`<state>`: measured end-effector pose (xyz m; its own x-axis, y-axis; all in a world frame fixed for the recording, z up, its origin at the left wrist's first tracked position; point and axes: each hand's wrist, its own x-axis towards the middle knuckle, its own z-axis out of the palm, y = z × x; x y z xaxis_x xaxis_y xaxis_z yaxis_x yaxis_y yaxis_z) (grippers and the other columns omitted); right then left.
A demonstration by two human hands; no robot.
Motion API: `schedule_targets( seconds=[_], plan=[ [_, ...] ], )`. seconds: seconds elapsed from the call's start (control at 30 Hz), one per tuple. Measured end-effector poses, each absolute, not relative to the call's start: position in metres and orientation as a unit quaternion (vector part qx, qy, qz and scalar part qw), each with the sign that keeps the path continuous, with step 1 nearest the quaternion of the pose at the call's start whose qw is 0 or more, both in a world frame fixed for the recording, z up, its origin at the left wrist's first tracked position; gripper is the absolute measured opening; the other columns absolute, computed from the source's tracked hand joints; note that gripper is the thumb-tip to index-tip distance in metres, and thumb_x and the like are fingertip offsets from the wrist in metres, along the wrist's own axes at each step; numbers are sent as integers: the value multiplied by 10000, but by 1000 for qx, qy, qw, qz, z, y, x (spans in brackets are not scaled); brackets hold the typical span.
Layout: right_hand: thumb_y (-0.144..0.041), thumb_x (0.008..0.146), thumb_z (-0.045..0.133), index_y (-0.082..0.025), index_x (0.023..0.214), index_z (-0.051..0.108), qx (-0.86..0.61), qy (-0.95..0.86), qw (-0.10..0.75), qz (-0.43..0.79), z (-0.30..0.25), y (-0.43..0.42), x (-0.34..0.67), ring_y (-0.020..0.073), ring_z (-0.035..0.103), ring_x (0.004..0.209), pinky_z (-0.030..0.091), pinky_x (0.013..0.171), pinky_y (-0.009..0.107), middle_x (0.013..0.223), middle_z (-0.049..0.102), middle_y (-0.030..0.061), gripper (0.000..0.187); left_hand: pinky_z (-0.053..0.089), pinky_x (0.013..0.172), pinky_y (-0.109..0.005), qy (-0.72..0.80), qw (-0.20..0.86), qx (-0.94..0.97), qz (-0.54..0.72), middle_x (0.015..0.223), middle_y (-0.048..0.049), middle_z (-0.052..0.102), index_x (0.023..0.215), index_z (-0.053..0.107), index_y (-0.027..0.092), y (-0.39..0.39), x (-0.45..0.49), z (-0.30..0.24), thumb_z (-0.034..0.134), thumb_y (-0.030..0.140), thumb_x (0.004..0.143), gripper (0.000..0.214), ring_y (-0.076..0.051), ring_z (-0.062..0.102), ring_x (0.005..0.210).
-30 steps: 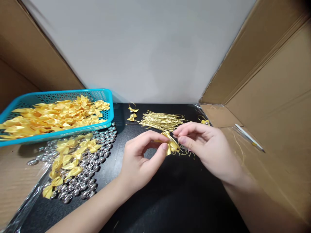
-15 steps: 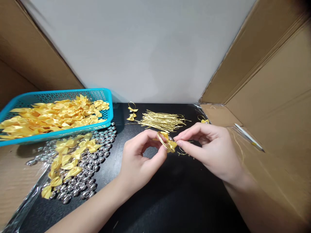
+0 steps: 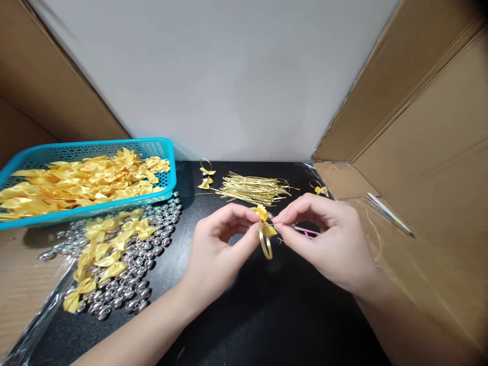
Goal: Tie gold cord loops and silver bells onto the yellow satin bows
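A yellow ribbon bow (image 3: 261, 212) is pinched between the thumb and forefinger of my left hand (image 3: 224, 246). Below the bow hangs a gold ring (image 3: 266, 245), its loop tilted toward me. A small silver bead shows partly beside the bow. My right hand (image 3: 328, 241) is closed in a pinch at the bow's right side, on the end of a thin gold wire tie that its fingertips mostly hide. Both hands are close together above the black table (image 3: 244, 315). Beyond them lies a pile of gold wire ties (image 3: 255, 189).
A blue basket (image 3: 172, 168) of yellow bows stands at the left. Before it lie silver beads (image 3: 133, 282) and loose bows (image 3: 110, 254). Finished-looking ring-and-bow pieces (image 3: 207, 170) lie at the back. A pink-handled object (image 3: 306, 232) is partly under my right hand; a white pen-like tool (image 3: 389, 214) lies right.
The gold ring has turned from slanting across the left fingertips to hanging downward below the bow. Both hands stay in nearly the same place. The pink object has come into view.
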<state>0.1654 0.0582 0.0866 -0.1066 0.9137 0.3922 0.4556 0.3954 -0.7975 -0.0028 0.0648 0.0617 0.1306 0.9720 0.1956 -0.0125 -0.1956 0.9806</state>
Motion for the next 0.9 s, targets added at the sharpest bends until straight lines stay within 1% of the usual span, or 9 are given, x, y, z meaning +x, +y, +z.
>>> schedule_targets(
  seconds=[0.2, 0.43, 0.63, 0.73, 0.9],
  plan=[
    [-94, 751, 662, -209, 701, 605, -483, -712, 446, 245, 88, 57, 166, 149, 691, 665, 562, 633, 262, 725, 712, -2, 138, 514, 556, -202, 407, 498, 579, 501, 709, -7, 699, 751, 662, 174, 67, -3, 60, 709, 207, 787, 67, -121, 640, 621],
    [-70, 735, 668, -213, 686, 579, -467, -693, 490, 248, 88, 58, 165, 133, 683, 664, 572, 646, 249, 717, 695, -10, 175, 479, 525, -174, 395, 504, 588, 495, 683, 11, 667, 756, 642, 175, 66, -3, 60, 680, 200, 816, 75, -96, 608, 591],
    [-75, 736, 657, -206, 669, 557, -471, -694, 478, 262, 86, 58, 164, 132, 672, 653, 562, 635, 253, 711, 687, -7, 178, 468, 515, -184, 402, 493, 593, 493, 663, 9, 648, 736, 631, 175, 66, -2, 61, 689, 227, 812, 108, -101, 584, 576],
    [-82, 743, 660, -202, 678, 553, -465, -691, 474, 287, 86, 59, 165, 129, 668, 655, 559, 631, 249, 722, 689, -3, 174, 460, 507, -181, 400, 495, 593, 494, 660, 12, 640, 740, 627, 177, 66, -3, 61, 692, 234, 811, 112, -99, 576, 568],
    [-104, 750, 680, -197, 672, 528, -447, -655, 482, 372, 83, 64, 166, 123, 662, 668, 556, 619, 237, 728, 684, 1, 194, 446, 506, -150, 384, 508, 588, 499, 653, 28, 633, 743, 626, 181, 66, -4, 61, 684, 202, 818, 97, -76, 565, 563]
  ],
)
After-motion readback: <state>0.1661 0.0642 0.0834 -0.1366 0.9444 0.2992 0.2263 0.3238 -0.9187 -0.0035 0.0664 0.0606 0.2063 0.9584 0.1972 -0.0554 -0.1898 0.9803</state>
